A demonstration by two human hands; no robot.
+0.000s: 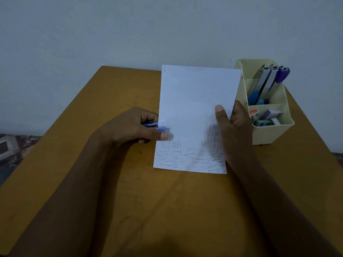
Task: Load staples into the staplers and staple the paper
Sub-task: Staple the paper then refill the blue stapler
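The white paper sheet (196,108), its lower part dense with short metal staples (187,158), is held up off flat, its right edge pinched under the right thumb (220,115). The small blue plastic stapler (157,127) sits clasped between the left fingers (149,116), its nose over the sheet's left edge.

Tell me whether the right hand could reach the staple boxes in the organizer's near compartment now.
Probably yes, once freed: the right hand pinches the paper right beside the organizer, whose open top leaves the staple boxes uncovered, nothing between.
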